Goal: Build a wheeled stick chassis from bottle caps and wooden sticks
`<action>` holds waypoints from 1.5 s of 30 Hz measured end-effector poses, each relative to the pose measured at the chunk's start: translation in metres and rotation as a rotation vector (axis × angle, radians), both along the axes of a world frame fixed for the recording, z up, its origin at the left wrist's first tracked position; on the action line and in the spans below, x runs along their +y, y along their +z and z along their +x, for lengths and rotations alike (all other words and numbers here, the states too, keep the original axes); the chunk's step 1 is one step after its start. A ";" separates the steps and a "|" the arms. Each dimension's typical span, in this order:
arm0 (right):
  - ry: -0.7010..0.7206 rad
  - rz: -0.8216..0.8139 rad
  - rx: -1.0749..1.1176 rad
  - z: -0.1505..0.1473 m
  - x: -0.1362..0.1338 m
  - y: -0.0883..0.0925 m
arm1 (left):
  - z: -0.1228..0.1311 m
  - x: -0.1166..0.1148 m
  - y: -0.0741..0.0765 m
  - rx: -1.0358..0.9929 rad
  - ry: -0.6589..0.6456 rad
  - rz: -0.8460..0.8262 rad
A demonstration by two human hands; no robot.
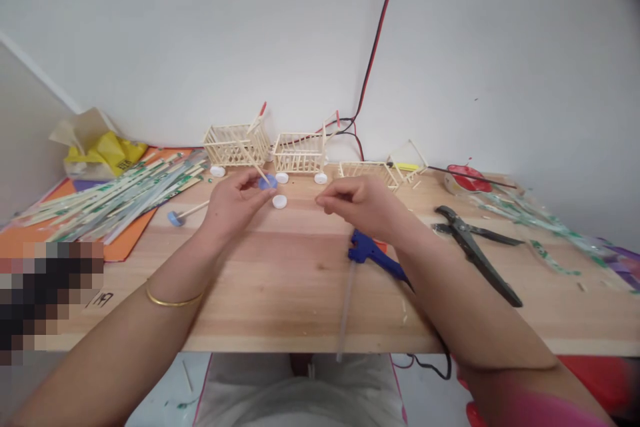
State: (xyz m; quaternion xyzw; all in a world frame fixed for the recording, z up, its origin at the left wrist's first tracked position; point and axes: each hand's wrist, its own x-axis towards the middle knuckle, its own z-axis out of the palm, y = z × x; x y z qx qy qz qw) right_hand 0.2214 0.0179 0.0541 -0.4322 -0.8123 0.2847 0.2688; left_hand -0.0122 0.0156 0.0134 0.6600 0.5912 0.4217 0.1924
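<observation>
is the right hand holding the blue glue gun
No, the blue glue gun lies on the wooden tabletop, apart from the fingers of the right hand.

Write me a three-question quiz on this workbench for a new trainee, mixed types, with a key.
1. What colour is the disc held in the left hand?
a) Red
b) Blue
c) Green

2. True or false: in the picture, the pliers lie to the right of the glue gun.

3. Fill in the gap: the middle cart, the one between the other two, stands on ____ wheels.

Key:
1. b
2. True
3. white
</observation>
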 end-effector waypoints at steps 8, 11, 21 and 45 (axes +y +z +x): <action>-0.132 0.032 0.195 0.009 -0.018 0.027 | -0.015 0.009 -0.007 0.005 0.074 0.060; -0.016 -0.001 0.060 -0.003 -0.011 0.007 | -0.013 0.009 -0.008 0.029 0.050 0.061; 0.191 0.198 -0.707 -0.039 0.007 -0.057 | -0.002 0.004 -0.005 0.103 0.002 0.043; 0.119 0.169 -0.446 -0.039 0.015 -0.044 | -0.002 0.005 -0.011 0.277 -0.021 0.097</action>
